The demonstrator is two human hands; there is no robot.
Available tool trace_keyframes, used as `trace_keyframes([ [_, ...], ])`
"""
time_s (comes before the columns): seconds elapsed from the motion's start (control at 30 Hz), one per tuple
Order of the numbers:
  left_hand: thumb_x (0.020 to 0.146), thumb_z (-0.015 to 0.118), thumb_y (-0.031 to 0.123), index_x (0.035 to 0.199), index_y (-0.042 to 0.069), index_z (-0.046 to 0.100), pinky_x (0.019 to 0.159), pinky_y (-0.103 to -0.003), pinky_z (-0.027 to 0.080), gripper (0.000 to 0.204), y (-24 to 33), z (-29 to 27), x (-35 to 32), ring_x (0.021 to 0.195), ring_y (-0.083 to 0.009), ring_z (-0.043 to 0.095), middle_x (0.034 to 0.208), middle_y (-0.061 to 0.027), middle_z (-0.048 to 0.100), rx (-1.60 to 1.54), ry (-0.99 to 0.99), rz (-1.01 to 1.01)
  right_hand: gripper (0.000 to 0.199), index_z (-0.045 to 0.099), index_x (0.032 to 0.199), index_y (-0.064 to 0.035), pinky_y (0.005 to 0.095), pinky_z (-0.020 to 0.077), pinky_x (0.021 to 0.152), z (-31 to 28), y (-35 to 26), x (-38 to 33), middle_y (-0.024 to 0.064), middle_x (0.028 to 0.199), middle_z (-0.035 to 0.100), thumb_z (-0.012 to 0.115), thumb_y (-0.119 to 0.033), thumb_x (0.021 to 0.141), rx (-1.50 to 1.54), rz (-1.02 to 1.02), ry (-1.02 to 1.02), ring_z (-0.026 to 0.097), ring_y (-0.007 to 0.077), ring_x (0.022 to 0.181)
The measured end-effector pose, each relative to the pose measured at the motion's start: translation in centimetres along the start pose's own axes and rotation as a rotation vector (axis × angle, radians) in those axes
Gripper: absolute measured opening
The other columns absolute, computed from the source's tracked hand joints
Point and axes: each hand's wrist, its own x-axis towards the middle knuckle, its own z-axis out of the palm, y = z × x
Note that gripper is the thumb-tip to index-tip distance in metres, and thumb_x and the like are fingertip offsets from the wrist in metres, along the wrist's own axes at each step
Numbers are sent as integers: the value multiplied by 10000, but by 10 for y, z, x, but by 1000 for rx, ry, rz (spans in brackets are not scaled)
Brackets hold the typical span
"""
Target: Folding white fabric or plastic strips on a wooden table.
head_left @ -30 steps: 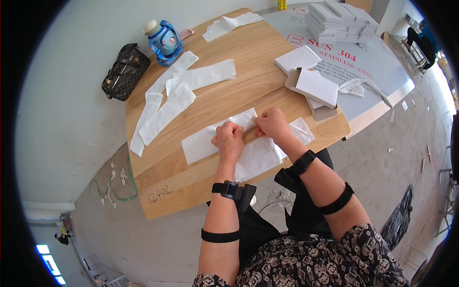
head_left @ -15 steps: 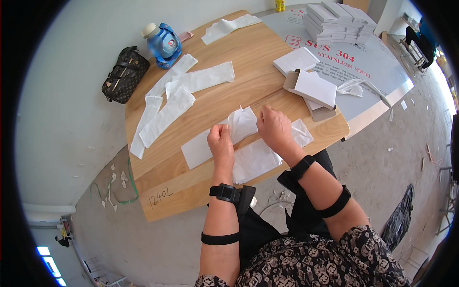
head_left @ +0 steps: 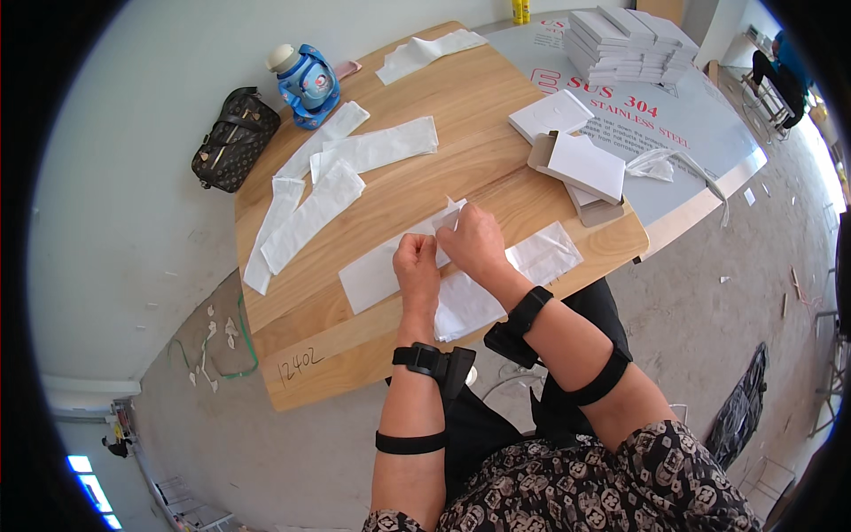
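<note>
My left hand [head_left: 417, 266] is closed in a pinch at the near edge of a thin white sheet [head_left: 370, 277] lying on the wooden table. Close beside it, my right hand [head_left: 474, 244] is also closed, its fingers on a raised flap of the same sheet. The hands hide most of the pinched part. Just nearer to me lies a pile of thin white sleeves [head_left: 465, 310], partly under my right wrist. Another translucent white sleeve [head_left: 545, 253] sticks out to the right of my right forearm.
More white sleeves [head_left: 377, 146] lie at the left of the wooden table [head_left: 301, 332]. A blue bottle [head_left: 308, 84] and brown handbag [head_left: 235, 142] stand by the wall. White boxes [head_left: 585, 166] lie right; stacked boxes [head_left: 625, 44] stand on a metal sheet [head_left: 700, 133]. A person [head_left: 780, 75] sits far right.
My right hand has moved left, close to my left hand. The white flap that stood up between the hands is now mostly hidden behind my right hand. My left hand has barely moved.
</note>
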Motion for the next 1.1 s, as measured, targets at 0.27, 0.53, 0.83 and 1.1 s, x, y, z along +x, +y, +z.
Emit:
trace_keyframes([
  [0.27,905,592,74,766,-5,539,599,-282,414,168,-6,1,3,671,-99,447,711,-18,550,33,39,85,255,591,730,109,394,534,627,11,16,8,255,680,627,662,-133,691,272,152,19,663,349,664],
  [0.53,907,598,93,771,1,547,583,-276,419,172,-6,2,1,628,-97,457,688,-1,543,62,48,52,265,587,752,110,461,514,698,3,-5,-1,306,770,628,656,-128,655,233,106,-15,643,433,779],
  [0.83,914,581,95,781,19,553,607,-253,406,156,-1,-3,-1,687,-74,449,734,12,533,-63,76,58,277,596,899,99,447,502,728,19,11,-2,282,819,641,636,-85,696,150,64,73,639,411,819],
  [1.1,856,644,93,876,41,571,721,-256,431,91,3,-4,-1,826,-122,526,848,-1,580,-249,111,-12,134,649,768,52,362,479,493,21,19,19,170,628,625,591,-69,775,316,242,51,625,223,538],
])
